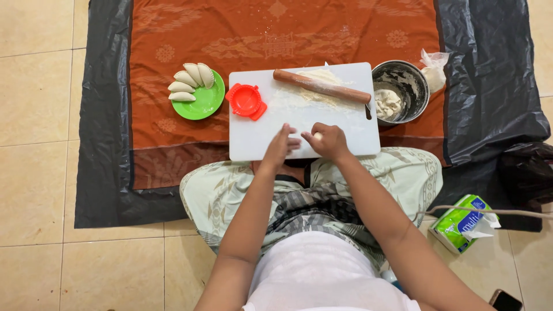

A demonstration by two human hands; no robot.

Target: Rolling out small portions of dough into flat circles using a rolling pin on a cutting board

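Observation:
My right hand [328, 141] is closed around a small ball of pale dough [317, 136] at the near edge of a white cutting board [253, 138]. Beside it, my left hand [280, 147] is held flat with fingers together, its fingertips touching the dough. A wooden rolling pin [320, 86] lies across the far part of the board over a patch of flour [319, 75]. A red round dumpling press [246, 101] sits at the board's left edge.
A green plate [207, 103] with several folded dumplings [189, 82] lies left of the board. A metal bowl [412, 80] holding dough stands to the right, next to a clear plastic bag [433, 66]. An orange cloth [276, 34] over black sheeting [489, 69] covers the tiled floor. A tissue pack [461, 222] and a phone [506, 300] lie near right.

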